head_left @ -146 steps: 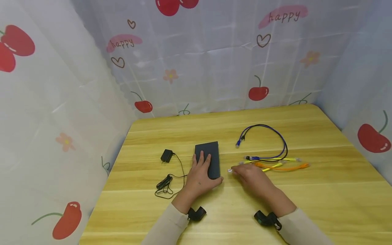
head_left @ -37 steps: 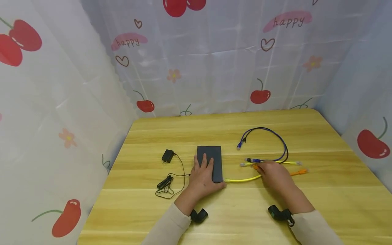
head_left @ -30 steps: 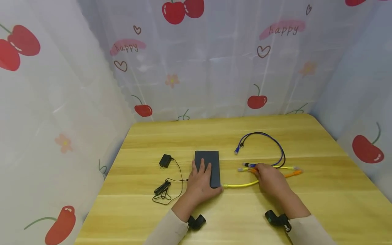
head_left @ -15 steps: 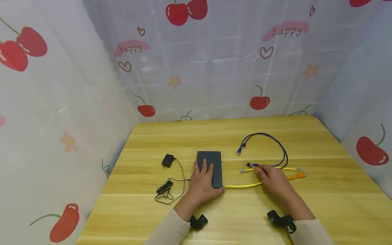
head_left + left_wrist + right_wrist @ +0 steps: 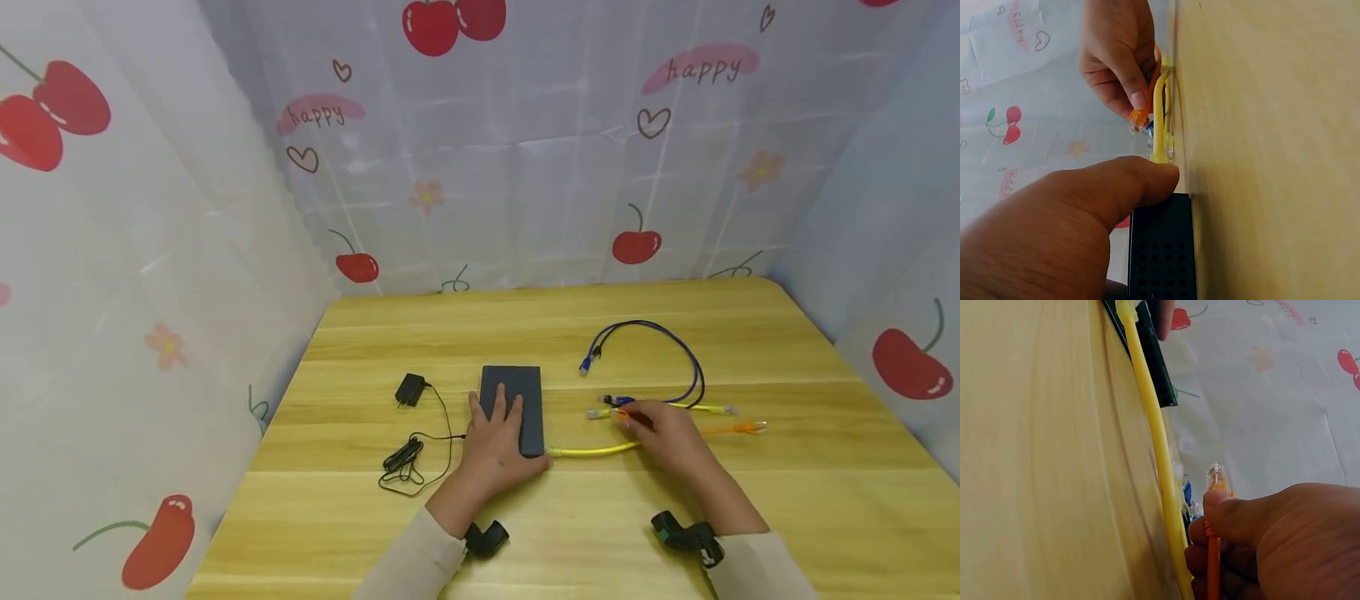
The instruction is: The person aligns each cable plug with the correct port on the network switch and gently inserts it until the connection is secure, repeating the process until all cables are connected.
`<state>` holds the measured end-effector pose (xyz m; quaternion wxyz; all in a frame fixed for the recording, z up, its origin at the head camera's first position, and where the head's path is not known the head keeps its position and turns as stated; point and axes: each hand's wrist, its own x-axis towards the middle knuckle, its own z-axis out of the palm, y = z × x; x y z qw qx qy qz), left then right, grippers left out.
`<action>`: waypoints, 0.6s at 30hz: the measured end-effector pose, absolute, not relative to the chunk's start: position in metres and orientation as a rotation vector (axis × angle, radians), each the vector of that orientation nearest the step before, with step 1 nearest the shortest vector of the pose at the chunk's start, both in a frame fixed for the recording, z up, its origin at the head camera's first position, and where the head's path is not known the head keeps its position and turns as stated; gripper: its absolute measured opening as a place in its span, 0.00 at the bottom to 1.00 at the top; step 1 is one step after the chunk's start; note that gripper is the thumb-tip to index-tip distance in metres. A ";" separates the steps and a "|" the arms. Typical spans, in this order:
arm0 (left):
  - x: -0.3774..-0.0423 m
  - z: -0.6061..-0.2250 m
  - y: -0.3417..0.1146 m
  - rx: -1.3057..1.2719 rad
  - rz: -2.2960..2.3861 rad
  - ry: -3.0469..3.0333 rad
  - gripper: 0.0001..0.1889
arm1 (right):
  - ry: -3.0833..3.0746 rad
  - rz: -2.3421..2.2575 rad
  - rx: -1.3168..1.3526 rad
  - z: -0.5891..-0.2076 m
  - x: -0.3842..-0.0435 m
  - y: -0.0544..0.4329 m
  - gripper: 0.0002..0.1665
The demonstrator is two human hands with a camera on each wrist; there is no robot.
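A black box like a network switch (image 5: pixel 532 417) lies on the wooden table. My left hand (image 5: pixel 491 448) rests on it, fingers spread across the top and thumb at the near right corner. A yellow network cable (image 5: pixel 596 452) runs from that corner toward the right; in the left wrist view, its plug end is hidden behind my thumb. Between thumb and fingers, my right hand (image 5: pixel 667 435) pinches an orange network cable (image 5: pixel 1212 565) just behind its clear plug (image 5: pixel 1215 470). The plug points forward past the fingertips, and the cable's other end (image 5: pixel 746 427) sticks out right of the hand.
Beyond my right hand lie another yellow cable (image 5: pixel 712 408) and a looped pair of blue and black cables (image 5: pixel 686 350). Left of the switch, a black power adapter (image 5: pixel 410 390) has its cord (image 5: pixel 405 454) bundled and leading to the box.
Earlier my right hand held a clear plug near the switch. The yellow cable now joins the box, and my right hand pinches the orange cable, its far end shifted right. My left hand stays on the switch.
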<state>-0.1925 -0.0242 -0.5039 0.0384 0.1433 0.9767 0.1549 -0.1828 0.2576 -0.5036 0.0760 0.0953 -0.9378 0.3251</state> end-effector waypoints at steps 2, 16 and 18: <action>-0.193 -0.504 -0.024 0.433 0.464 3.001 0.54 | -2.803 0.967 0.343 -0.504 -0.183 0.255 0.12; -0.195 -0.503 -0.022 0.406 0.486 3.001 0.54 | -2.780 0.814 0.606 -0.512 -0.188 0.218 0.13; -0.195 -0.503 -0.022 0.408 0.490 3.002 0.54 | -2.773 0.823 0.615 -0.511 -0.189 0.213 0.13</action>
